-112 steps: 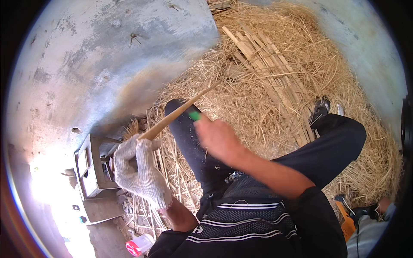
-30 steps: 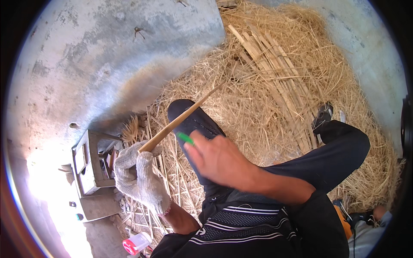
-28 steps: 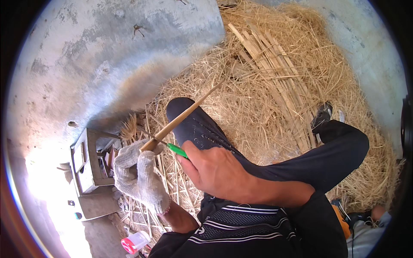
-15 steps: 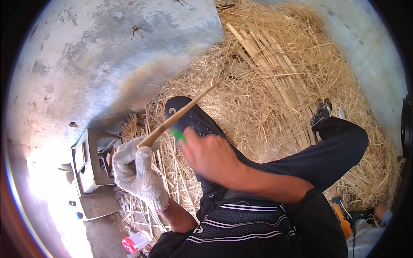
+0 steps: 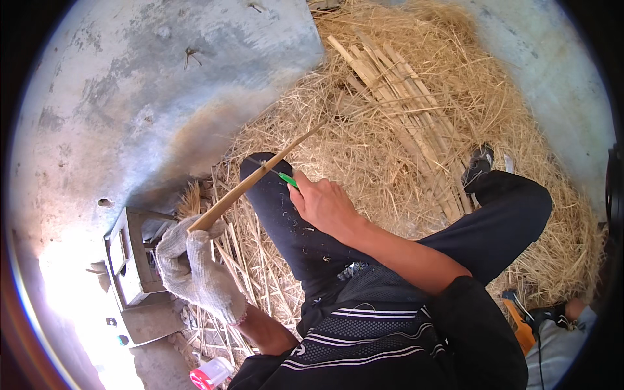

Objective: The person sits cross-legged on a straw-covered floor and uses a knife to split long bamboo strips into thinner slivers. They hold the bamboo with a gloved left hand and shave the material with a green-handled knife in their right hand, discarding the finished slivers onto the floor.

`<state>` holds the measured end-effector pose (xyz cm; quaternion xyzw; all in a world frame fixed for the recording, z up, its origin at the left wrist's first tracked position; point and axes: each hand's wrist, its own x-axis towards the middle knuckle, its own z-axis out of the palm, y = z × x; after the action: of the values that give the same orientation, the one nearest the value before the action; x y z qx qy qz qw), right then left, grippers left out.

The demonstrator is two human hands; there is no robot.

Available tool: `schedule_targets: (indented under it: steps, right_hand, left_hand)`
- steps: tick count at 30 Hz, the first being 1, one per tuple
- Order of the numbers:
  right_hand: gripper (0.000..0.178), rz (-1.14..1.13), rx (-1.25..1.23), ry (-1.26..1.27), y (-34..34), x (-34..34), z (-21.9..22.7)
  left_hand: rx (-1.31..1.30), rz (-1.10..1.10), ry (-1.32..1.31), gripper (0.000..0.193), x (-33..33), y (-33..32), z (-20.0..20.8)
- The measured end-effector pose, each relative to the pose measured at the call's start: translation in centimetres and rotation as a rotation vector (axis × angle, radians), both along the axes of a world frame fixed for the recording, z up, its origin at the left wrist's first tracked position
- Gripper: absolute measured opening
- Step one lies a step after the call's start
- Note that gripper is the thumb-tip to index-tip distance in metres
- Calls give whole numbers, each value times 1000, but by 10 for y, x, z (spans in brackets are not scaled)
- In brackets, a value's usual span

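My left hand (image 5: pixel 198 268), in a pale knitted glove, is closed around the near end of a long tapering bamboo strip (image 5: pixel 237 192). The strip slants away to the upper right, its thin tip over the straw. My right hand (image 5: pixel 327 207) is bare and closed on a small knife with a green handle (image 5: pixel 288 179). The blade lies across the strip partway along its length, with a small curl of shaving beside it. Beneath this is my left knee in dark trousers (image 5: pixel 279 221), dotted with fine shavings.
Thin shavings (image 5: pixel 468 78) cover the floor ahead, with a bundle of split strips (image 5: pixel 396 97) lying on them. A wooden stool-like frame (image 5: pixel 133 260) stands at the left by the wall. Nearby is a clear jar with a red lid (image 5: pixel 211 372). Another person's leg (image 5: pixel 559 351) shows at lower right.
My right hand has moved a little up and away with the knife, whose blade now shows against the strip. My left hand and the strip have shifted slightly left.
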<state>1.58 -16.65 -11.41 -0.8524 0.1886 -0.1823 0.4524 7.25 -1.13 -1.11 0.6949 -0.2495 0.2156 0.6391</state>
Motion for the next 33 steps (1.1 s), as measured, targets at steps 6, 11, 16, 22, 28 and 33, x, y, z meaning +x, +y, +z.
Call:
schedule_targets:
  steps: [6, 11, 16, 22, 28, 33]
  right_hand:
    - [26, 95, -151, -75, 13, -4, 19]
    - [27, 1, -78, 40, -4, 7, -8]
    - [23, 122, -126, -121, 16, -7, 27]
    - [24, 0, -119, 17, -13, 4, -12]
    - [24, 139, -206, -167, 20, -8, 22]
    - [26, -31, -239, -9, -25, 11, -24]
  left_hand:
    - [-58, 20, 18, 10, 7, 10, -2]
    - [54, -4, -51, 10, 9, 12, -5]
    - [-76, -7, 56, 8, 1, 3, 3]
    - [56, -11, -31, 8, 1, 9, -3]
    - [14, -16, -45, 5, 2, 14, -7]
    - [46, -19, -30, 5, 3, 8, -5]
